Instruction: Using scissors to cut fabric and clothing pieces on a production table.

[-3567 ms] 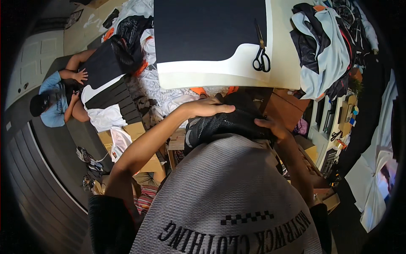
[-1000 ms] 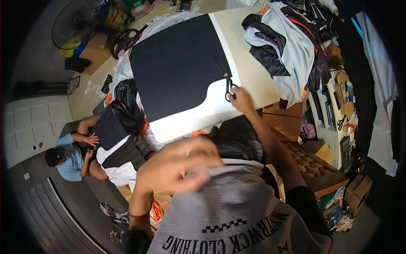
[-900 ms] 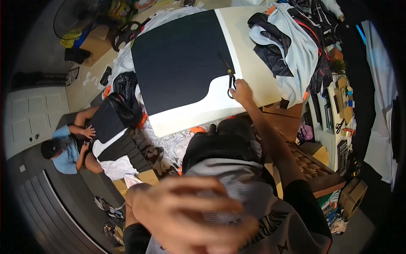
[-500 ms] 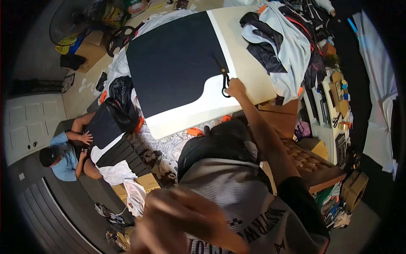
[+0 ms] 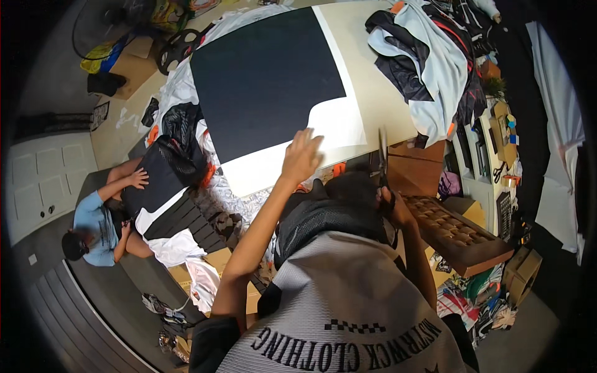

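Note:
A large black fabric panel with a white border (image 5: 264,87) lies flat on the cream table. Over its near white edge hovers or rests my left hand (image 5: 302,155), fingers stretched out and slightly blurred; whether it touches the cloth I cannot tell. My right hand (image 5: 394,210) is low beside my right thigh, wrapped round the handles of a pair of scissors (image 5: 382,149). The blades point up and away, just off the table's near edge, and seem apart from the fabric.
A pile of black and pale blue cloth (image 5: 429,68) covers the table's right side. At the left, a seated co-worker (image 5: 99,217) handles another dark panel (image 5: 158,186). A tufted brown seat (image 5: 457,227) stands at my right. Cloth scraps (image 5: 233,177) lie below the table.
My right hand has drawn the scissors off the panel, down to my right side. My left hand has moved from near my chest forward to the panel's near edge.

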The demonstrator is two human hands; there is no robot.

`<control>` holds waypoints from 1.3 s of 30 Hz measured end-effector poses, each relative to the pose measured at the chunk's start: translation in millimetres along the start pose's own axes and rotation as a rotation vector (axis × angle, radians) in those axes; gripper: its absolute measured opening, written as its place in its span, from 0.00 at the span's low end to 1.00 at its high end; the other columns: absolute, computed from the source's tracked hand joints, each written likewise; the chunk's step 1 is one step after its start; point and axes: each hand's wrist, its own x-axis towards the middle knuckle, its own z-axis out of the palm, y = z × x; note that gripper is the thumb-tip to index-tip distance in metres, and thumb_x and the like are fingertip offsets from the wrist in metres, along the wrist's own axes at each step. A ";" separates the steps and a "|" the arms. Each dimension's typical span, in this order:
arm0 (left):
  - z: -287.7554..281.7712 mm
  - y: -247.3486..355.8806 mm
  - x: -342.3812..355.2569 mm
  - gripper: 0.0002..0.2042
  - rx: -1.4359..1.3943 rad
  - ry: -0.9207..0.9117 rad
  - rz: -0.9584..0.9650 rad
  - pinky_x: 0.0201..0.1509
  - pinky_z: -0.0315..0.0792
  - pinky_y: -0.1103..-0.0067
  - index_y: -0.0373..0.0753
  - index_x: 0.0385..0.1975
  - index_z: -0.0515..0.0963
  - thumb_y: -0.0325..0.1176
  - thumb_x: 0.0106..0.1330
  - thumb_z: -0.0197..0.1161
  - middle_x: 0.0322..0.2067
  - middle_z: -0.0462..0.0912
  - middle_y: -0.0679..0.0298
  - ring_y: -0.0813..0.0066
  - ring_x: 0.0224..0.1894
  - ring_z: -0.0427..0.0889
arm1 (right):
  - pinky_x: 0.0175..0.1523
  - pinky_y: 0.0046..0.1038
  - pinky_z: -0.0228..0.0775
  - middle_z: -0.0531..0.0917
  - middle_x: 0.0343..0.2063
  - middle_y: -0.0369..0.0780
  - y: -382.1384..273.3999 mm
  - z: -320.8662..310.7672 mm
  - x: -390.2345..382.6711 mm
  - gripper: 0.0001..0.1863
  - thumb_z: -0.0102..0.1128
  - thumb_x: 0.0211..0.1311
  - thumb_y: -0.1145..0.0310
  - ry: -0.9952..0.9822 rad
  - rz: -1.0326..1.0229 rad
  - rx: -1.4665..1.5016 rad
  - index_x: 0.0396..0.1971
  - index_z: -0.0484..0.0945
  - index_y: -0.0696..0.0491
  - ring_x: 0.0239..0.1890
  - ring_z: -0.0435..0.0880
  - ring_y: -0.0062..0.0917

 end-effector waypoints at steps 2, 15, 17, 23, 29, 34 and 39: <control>26.4 2.1 15.6 0.29 0.163 -0.015 0.107 0.66 0.55 0.58 0.44 0.65 0.61 0.47 0.65 0.52 0.68 0.54 0.56 0.51 0.69 0.54 | 0.34 0.18 0.60 0.73 0.25 0.31 1.8 -0.9 0.5 0.15 0.55 0.64 0.54 0.035 0.032 0.084 0.35 0.73 0.51 0.27 0.70 0.17; 125.4 73.8 8.7 0.39 0.202 -0.098 0.171 0.70 0.44 0.55 0.46 0.70 0.50 0.50 0.57 0.51 0.72 0.44 0.60 0.56 0.73 0.41 | 0.33 0.26 0.67 0.75 0.22 0.39 -78.8 -24.1 141.6 0.28 0.66 0.51 0.44 0.430 -0.143 -0.715 0.29 0.78 0.58 0.24 0.74 0.27; 130.0 82.7 -3.5 0.37 0.242 -0.160 0.166 0.69 0.46 0.54 0.46 0.69 0.53 0.46 0.56 0.51 0.71 0.45 0.60 0.56 0.73 0.41 | 0.34 0.27 0.69 0.75 0.22 0.40 -98.1 -30.6 160.8 0.28 0.66 0.50 0.43 0.480 -0.132 -0.785 0.28 0.78 0.59 0.24 0.74 0.28; 117.0 83.8 -0.7 0.34 0.066 -0.161 0.199 0.69 0.54 0.62 0.45 0.68 0.57 0.39 0.57 0.51 0.70 0.49 0.59 0.55 0.71 0.50 | 0.42 0.39 0.72 0.78 0.33 0.47 -106.9 -58.8 211.9 0.29 0.70 0.44 0.49 0.812 -0.302 -1.308 0.32 0.73 0.60 0.33 0.78 0.44; 67.9 25.4 -5.7 0.29 -0.289 0.122 0.118 0.65 0.60 0.72 0.42 0.63 0.64 0.29 0.57 0.51 0.63 0.63 0.56 0.55 0.63 0.65 | 0.55 0.36 0.66 0.74 0.43 0.50 -110.9 -31.3 207.2 0.32 0.68 0.47 0.63 0.900 -0.655 -1.227 0.50 0.67 0.61 0.47 0.73 0.44; -6.7 -83.7 -51.3 0.22 -0.040 0.762 -0.165 0.62 0.62 0.67 0.36 0.51 0.72 0.26 0.53 0.55 0.55 0.69 0.52 0.55 0.55 0.69 | 0.67 0.40 0.53 0.67 0.60 0.50 -68.1 59.3 218.9 0.30 0.59 0.57 0.62 0.240 -1.023 -1.243 0.58 0.66 0.58 0.63 0.63 0.47; -24.8 -146.0 -91.3 0.21 0.195 0.725 -0.551 0.57 0.62 0.62 0.37 0.49 0.70 0.36 0.57 0.61 0.53 0.67 0.49 0.48 0.51 0.69 | 0.70 0.42 0.45 0.56 0.69 0.38 -41.0 73.1 228.3 0.32 0.49 0.63 0.50 0.426 -0.869 -1.546 0.65 0.62 0.48 0.70 0.51 0.40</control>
